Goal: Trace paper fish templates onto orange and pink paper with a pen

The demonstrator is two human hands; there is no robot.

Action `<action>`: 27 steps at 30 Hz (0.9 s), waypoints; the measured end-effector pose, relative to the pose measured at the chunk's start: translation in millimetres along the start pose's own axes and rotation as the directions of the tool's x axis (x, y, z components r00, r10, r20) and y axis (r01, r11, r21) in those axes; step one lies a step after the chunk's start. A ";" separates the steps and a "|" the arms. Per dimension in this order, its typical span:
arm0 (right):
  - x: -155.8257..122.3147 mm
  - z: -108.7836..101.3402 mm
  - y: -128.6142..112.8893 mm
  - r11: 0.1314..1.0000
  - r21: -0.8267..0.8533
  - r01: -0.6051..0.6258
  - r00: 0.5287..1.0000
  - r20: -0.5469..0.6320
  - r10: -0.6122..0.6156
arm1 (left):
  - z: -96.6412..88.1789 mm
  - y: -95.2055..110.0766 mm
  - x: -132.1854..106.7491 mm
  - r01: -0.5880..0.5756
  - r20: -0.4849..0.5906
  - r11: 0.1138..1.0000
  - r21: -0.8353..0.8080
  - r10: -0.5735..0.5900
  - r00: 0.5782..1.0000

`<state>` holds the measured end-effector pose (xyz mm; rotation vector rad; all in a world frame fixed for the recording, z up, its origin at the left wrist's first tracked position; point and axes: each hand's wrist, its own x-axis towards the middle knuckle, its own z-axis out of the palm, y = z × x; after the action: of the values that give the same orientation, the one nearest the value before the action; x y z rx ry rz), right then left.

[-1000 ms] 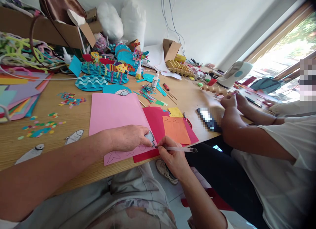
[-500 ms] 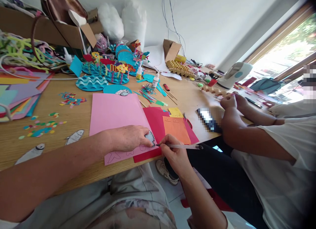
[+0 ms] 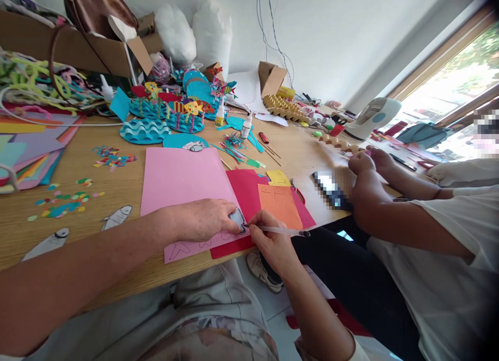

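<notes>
My left hand (image 3: pixel 202 219) lies on a pink paper sheet (image 3: pixel 183 182) at the table's near edge, its fingertips pressing a small grey fish cut-out (image 3: pixel 237 218) flat. My right hand (image 3: pixel 271 242) is closed round a clear pen (image 3: pixel 283 230), the tip touching the cut-out's right edge. Outlines of shapes show drawn along the pink sheet's near edge. A red sheet (image 3: pixel 249 195) lies under the pink one, with an orange piece (image 3: pixel 278 205) and a yellow piece (image 3: pixel 277 177) on it.
Two grey paper fish (image 3: pixel 117 216) (image 3: pixel 47 242) and coloured confetti (image 3: pixel 62 204) lie to the left. Blue wave crafts (image 3: pixel 144 130), glue bottles (image 3: pixel 245 125), cardboard boxes (image 3: pixel 271 78) and stacked coloured paper (image 3: pixel 27 153) crowd the back. A person in white sits at right, hands (image 3: pixel 364 161) on the table.
My right hand shifted the pen slightly, first a little up and right, then back down to the cut-out's edge. My left hand stayed pressed on the cut-out.
</notes>
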<state>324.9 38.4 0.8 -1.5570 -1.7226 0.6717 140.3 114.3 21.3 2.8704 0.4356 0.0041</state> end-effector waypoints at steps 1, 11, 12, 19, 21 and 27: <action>0.5 0.2 -0.1 1.000 0.003 0.004 1.000 0.003 -0.004 | -1.3 0.7 -0.1 -0.007 0.003 1.000 0.021 0.007 1.000; 2.6 -0.2 -0.1 1.000 -0.005 -0.005 1.000 0.010 0.005 | -9.7 5.0 2.2 -0.128 0.041 0.985 0.117 0.124 0.991; 2.7 -0.2 0.0 1.000 -0.002 -0.010 1.000 0.004 0.010 | -10.0 5.3 2.5 -0.135 0.043 0.983 0.123 0.131 0.990; 4.0 -0.9 -2.0 0.999 0.004 -0.036 0.999 -0.029 0.036 | -10.3 6.6 1.6 -0.148 0.035 0.980 0.135 0.144 0.989; 4.3 -0.9 -2.4 0.999 0.016 -0.042 0.999 -0.034 0.042 | -9.6 6.3 0.9 -0.146 0.017 0.981 0.130 0.145 0.989; 4.6 -0.1 -0.8 0.999 0.017 -0.050 0.997 -0.054 0.051 | -8.5 5.3 1.0 -0.139 0.005 0.983 0.122 0.140 0.990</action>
<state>324.3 42.8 2.2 -1.5988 -1.6397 0.6603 142.4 111.7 30.7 3.0155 0.2424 0.0074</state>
